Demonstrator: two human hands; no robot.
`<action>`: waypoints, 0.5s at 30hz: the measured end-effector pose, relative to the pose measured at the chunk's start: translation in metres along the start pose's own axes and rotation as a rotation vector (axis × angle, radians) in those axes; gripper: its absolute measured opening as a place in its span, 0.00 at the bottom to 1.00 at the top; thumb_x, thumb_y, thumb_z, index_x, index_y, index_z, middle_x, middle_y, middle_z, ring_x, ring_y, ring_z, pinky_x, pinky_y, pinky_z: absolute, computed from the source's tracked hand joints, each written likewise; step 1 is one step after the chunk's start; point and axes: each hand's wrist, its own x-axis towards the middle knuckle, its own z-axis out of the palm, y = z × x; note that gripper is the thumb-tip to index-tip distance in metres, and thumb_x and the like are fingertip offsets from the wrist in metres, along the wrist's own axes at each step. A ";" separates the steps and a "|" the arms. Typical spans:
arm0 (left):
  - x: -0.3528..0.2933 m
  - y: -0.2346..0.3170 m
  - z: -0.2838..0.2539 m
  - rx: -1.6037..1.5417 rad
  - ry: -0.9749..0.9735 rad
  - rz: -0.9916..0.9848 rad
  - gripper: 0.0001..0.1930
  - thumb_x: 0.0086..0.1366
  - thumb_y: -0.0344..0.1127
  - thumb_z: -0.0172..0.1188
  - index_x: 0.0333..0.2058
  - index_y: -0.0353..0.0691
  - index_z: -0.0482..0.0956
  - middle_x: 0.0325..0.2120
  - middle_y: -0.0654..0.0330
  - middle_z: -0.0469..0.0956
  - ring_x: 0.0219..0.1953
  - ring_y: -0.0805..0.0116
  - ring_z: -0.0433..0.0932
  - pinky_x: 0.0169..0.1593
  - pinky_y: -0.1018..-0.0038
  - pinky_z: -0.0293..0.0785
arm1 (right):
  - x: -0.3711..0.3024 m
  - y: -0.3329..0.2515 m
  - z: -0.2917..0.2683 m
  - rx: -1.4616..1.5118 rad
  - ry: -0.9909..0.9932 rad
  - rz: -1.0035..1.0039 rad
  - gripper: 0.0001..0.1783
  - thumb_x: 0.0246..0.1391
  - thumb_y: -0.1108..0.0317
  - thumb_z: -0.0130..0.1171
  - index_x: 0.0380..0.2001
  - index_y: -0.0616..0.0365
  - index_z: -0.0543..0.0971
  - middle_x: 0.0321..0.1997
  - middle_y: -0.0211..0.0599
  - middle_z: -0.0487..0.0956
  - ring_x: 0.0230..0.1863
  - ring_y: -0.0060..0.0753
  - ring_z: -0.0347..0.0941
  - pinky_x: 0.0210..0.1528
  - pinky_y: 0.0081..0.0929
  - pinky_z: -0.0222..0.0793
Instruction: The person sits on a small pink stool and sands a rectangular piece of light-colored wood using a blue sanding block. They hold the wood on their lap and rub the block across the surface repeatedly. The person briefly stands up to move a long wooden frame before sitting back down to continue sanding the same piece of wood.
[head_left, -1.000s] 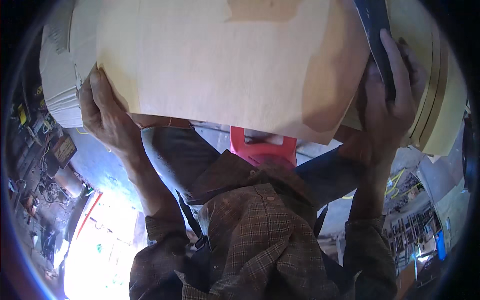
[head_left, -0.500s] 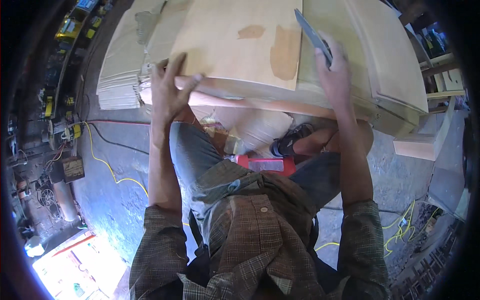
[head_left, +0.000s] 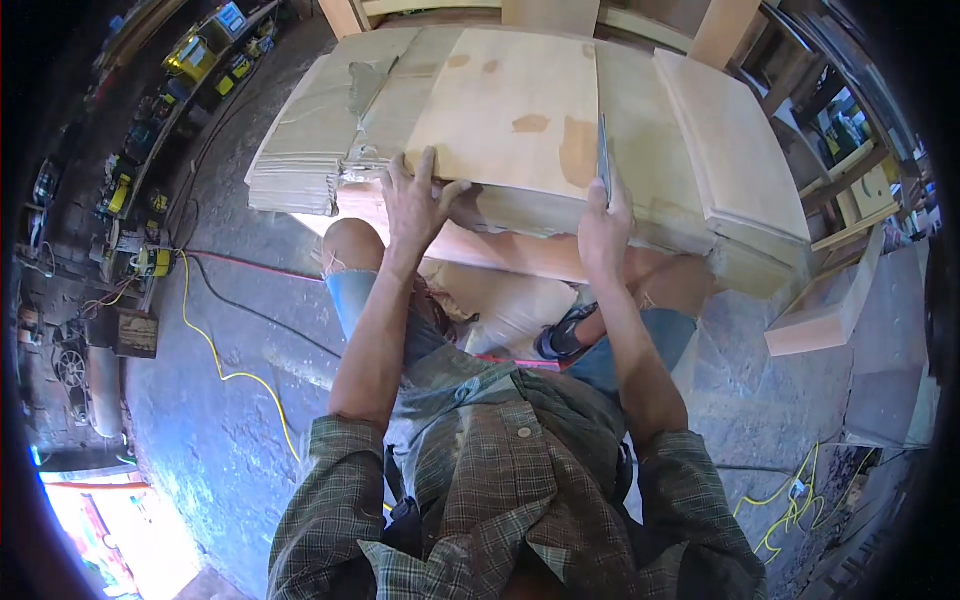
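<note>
Wood panel (head_left: 503, 95), LH (head_left: 412, 208) touching; blade (head_left: 603, 152) in RH (head_left: 607, 228)

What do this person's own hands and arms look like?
The left hand and right hand wear no gloves, and I can make out no watch. Both forearms are bare below dark green-brown sleeves, checked with thin pale lines.

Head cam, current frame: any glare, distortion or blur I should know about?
Head view: bright patch at lower left mostly washed out, bluish sheen on the floor beside it; head view: corners black, the wood panel's far edge bows; head view: left hand and right hand fairly sharp, no obvious motion blur.
</note>
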 end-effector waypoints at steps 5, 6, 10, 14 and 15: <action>-0.009 0.012 -0.001 -0.001 0.010 -0.089 0.35 0.52 0.56 0.67 0.55 0.43 0.72 0.50 0.34 0.64 0.51 0.38 0.65 0.53 0.51 0.63 | 0.015 0.008 0.001 -0.001 -0.029 0.063 0.23 0.61 0.65 0.45 0.59 0.56 0.69 0.60 0.51 0.69 0.60 0.48 0.65 0.61 0.39 0.59; -0.009 0.017 -0.002 0.005 0.010 -0.113 0.35 0.52 0.57 0.66 0.55 0.44 0.72 0.50 0.35 0.64 0.51 0.39 0.65 0.53 0.51 0.63 | 0.022 0.017 0.001 -0.009 -0.025 0.079 0.24 0.60 0.66 0.45 0.60 0.55 0.68 0.61 0.51 0.68 0.60 0.47 0.64 0.61 0.39 0.59; -0.003 0.024 -0.008 0.096 -0.068 -0.185 0.35 0.53 0.61 0.63 0.56 0.48 0.72 0.52 0.39 0.66 0.51 0.38 0.65 0.53 0.49 0.63 | 0.037 0.008 -0.017 -0.067 0.091 -0.085 0.26 0.58 0.70 0.47 0.61 0.56 0.65 0.63 0.52 0.64 0.63 0.49 0.61 0.61 0.40 0.58; 0.027 0.028 -0.013 0.134 -0.259 -0.200 0.34 0.56 0.66 0.56 0.54 0.49 0.73 0.54 0.40 0.64 0.54 0.37 0.64 0.54 0.46 0.61 | 0.039 -0.016 -0.048 -0.699 -0.110 -0.299 0.28 0.56 0.70 0.50 0.61 0.60 0.64 0.65 0.51 0.62 0.65 0.53 0.58 0.64 0.43 0.56; 0.040 0.031 -0.015 0.123 -0.341 -0.184 0.34 0.57 0.68 0.54 0.53 0.49 0.73 0.55 0.40 0.63 0.54 0.37 0.64 0.53 0.45 0.60 | 0.040 -0.006 -0.050 -0.710 -0.145 -0.427 0.28 0.55 0.70 0.51 0.61 0.61 0.64 0.66 0.51 0.61 0.66 0.53 0.57 0.64 0.44 0.55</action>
